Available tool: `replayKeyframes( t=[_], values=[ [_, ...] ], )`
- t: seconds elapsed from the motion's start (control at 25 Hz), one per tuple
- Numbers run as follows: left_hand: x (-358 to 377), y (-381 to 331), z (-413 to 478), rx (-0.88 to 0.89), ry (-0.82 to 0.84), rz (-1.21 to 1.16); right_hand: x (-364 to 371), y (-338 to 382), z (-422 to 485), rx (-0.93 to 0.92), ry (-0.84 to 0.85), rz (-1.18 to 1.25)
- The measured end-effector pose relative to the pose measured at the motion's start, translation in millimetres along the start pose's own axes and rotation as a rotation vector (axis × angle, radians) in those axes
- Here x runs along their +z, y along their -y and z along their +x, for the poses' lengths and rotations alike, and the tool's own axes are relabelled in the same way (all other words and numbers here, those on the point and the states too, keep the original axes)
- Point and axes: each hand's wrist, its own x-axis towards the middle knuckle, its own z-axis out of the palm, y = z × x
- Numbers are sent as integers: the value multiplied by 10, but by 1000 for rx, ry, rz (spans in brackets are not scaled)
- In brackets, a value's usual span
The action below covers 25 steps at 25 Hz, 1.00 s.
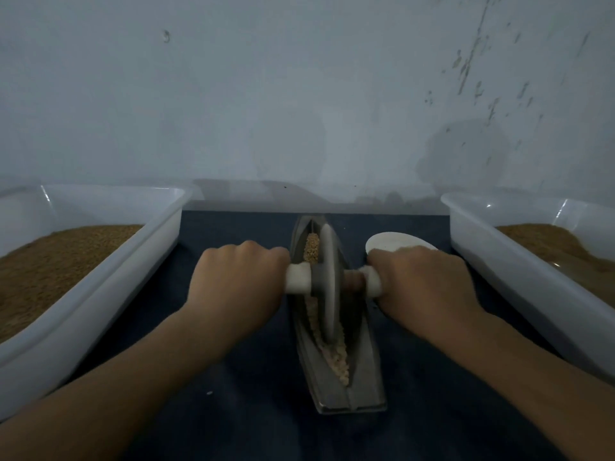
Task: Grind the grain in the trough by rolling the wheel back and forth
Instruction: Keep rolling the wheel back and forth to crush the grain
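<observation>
Head view, frame centre: left hand (238, 281) and right hand (421, 282) each grip an axle handle — evenly, likely to keep the wheel (329, 287) upright in the trough (362, 367) — over grain (339, 361).

Left tub (100, 311) and right tub (519, 281), both holding brown granules (50, 261), flank a dark mat (249, 410) and pale disc (396, 242).
</observation>
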Motion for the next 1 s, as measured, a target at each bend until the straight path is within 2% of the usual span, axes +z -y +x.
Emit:
replayKeyframes(
  t=[0.16,0.24,0.32,0.4,0.48,0.64,0.8,0.92,1.0],
  values=[
    [263,49,449,-154,96,-86,199,47,571,81,56,60],
    [245,61,437,-170,123,-133,154,34,603,72,79,43],
    [160,55,246,-118,73,-115,75,16,385,36,72,40],
    [39,56,-11,10,-52,-67,-19,-5,46,-16,-13,-2],
    [-81,81,-123,67,-128,-45,-76,-77,-140,-44,-77,4],
    [124,29,107,-30,6,-26,67,-12,79,8,-30,-34],
    [246,61,440,-162,154,-116,205,30,589,42,47,12],
    [135,53,258,-88,118,-92,105,-20,357,5,42,9],
    [46,61,39,16,8,-44,6,-26,28,-33,-46,34]
  ],
)
